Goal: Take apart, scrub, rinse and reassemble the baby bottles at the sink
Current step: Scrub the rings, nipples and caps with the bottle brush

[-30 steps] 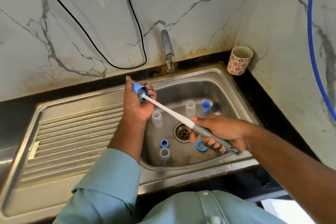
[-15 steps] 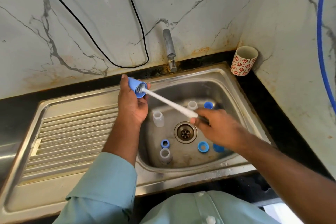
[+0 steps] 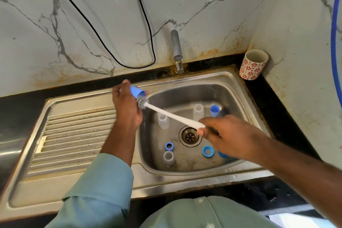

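Observation:
My left hand (image 3: 127, 109) grips a blue bottle cap (image 3: 137, 93) above the sink's back left rim. My right hand (image 3: 224, 136) holds the white handle of a bottle brush (image 3: 174, 115); its bristle head sits just outside the cap's mouth. In the steel basin (image 3: 231, 96) stand three clear bottles (image 3: 163, 121) (image 3: 198, 110) (image 3: 168, 158). Another blue cap (image 3: 214, 110) stands at the back right. Blue collar rings (image 3: 169, 146) (image 3: 207, 151) lie near the drain (image 3: 190, 136). A third blue piece (image 3: 223, 154) shows partly under my right wrist.
The tap (image 3: 176, 52) rises from the back wall over the basin. A ribbed draining board (image 3: 74, 135) lies to the left. A red-patterned cup (image 3: 253, 65) stands in the back right corner. A black cable (image 3: 103, 40) hangs on the marble wall, and a blue hose (image 3: 335, 29) runs at far right.
The brush head was inside the blue cap; it has slid out and now sits at the cap's mouth. My right hand has shifted up the handle toward the white part.

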Tool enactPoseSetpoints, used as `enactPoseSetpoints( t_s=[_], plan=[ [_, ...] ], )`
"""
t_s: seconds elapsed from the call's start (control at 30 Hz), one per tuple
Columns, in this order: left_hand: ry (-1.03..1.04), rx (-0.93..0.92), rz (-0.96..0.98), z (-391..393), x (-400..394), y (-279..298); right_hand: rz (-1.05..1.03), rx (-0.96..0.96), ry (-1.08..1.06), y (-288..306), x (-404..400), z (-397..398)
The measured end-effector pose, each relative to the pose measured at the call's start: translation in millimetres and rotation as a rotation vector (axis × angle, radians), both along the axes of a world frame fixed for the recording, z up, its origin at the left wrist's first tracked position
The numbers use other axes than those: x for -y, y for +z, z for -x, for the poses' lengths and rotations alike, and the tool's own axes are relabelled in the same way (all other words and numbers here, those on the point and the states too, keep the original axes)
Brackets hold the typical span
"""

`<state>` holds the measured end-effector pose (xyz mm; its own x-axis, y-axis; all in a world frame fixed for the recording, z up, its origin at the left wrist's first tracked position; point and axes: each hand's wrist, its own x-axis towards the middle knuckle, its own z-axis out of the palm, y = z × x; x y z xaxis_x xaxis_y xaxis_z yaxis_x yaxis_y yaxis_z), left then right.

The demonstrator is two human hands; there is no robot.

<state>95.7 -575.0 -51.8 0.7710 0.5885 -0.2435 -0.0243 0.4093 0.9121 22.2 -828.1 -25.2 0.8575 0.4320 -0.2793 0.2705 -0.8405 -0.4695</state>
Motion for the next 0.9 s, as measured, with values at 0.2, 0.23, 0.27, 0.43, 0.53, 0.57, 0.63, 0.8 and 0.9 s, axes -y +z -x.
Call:
enactPoseSetpoints(
  t_s=[0.2, 0.23, 0.27, 0.43, 0.53, 0.57, 0.63, 0.8, 0.9],
  plan=[
    [-0.068, 0.026, -0.172, -5.4, 18.2, 11.1, -0.264, -0.126, -0.244, -20.5, -6.6, 3.3],
    [-0.07, 0.0, -0.251, -3.0, 15.3, 6.9, -0.257, -0.145, -0.185, -19.5, -6.0, 8.7],
    [-0.052, 0.009, -0.305, -0.9, 9.8, 2.1, -0.237, -0.147, -0.119, -14.5, -1.9, 12.7],
    [-0.206, 0.02, -0.569, 5.6, 8.3, -12.1, -0.269, -0.178, -0.257, -23.6, 3.0, 1.5],
    [-0.198, 0.032, -0.63, 10.1, -1.5, -18.6, -0.173, -0.081, -0.137, -27.3, -6.1, 14.4],
    [-0.178, 0.062, -0.651, 11.4, -5.8, -21.7, -0.15, -0.035, -0.103, -25.5, -5.8, 16.6],
    [-0.194, 0.05, -0.739, 13.2, -8.1, -25.7, -0.183, -0.023, -0.146, -33.3, -5.2, 13.7],
    [-0.226, -0.036, -0.546, 12.2, -7.8, -20.5, -0.311, -0.09, -0.24, -55.3, -32.1, 27.1],
    [-0.222, -0.066, -0.323, 17.2, -12.7, -23.3, -0.332, -0.052, -0.184, -48.1, -24.9, 24.8]
  ],
)
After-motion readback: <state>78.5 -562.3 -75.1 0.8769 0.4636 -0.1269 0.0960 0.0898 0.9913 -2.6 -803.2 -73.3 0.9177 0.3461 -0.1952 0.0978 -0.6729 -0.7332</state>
